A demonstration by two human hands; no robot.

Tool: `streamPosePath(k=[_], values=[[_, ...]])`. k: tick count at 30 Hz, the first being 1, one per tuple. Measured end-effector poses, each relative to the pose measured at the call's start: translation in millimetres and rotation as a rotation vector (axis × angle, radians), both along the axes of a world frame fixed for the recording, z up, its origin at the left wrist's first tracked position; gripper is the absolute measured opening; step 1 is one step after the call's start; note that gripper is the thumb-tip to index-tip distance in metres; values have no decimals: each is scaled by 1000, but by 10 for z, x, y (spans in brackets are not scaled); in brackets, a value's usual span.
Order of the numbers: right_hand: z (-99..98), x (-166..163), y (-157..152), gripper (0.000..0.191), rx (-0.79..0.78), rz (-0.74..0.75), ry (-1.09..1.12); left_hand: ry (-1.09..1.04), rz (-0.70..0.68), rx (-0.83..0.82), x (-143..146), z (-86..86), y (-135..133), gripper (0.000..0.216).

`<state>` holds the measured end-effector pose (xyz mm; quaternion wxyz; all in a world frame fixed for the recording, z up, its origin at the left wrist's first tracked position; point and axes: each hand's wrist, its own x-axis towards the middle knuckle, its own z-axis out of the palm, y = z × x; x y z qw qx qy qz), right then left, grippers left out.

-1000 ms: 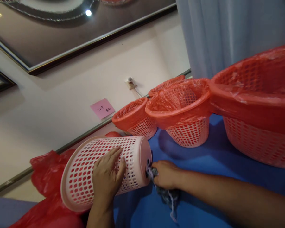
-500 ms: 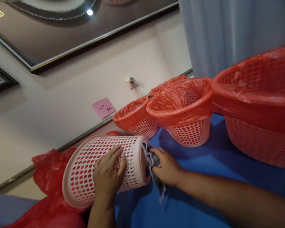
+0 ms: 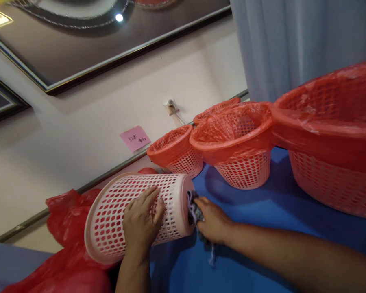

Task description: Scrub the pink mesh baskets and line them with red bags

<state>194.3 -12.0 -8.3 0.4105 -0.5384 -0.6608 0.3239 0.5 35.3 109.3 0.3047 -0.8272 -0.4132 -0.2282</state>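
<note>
A pale pink perforated plastic basket lies on its side on the blue surface, its base turned to the right. My left hand rests flat on the basket's side with fingers stretched out, steadying contact along the holes. At the base, my right hand grips a bunched grey and lilac cloth and presses it against the bottom of the basket. A loose strand of the cloth hangs below the hand. The palm and part of the cloth are hidden behind my fingers.
Baskets lined with red plastic bags stand behind: a small one, a middle one and a large one. Red plastic bags lie at left. A pink note and a socket are on the wall.
My right hand has moved slightly down with the cloth along the basket's base. My left hand stays on the basket's side. The whole view has shifted a little.
</note>
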Motion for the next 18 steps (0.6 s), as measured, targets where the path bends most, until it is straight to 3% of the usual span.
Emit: streamPosePath(k=[3,5,11,15,18], values=[[55,33,118,91,228,-67,75,-5,6,-3,13,1,2,36],[48,15,140,94,302,-18,33,-7,14,0,18,-1,5,36],[-143,-99,-21,79,37,61,-58,-21,26,0,12,-21,-3,35],[-261,-170,-224,92,279,69,-46,-27,24,-1,5,-26,-20,36],[-266,-177,-162,97,442,101,-52,-34,19,-5,-4,-29,-21,34]])
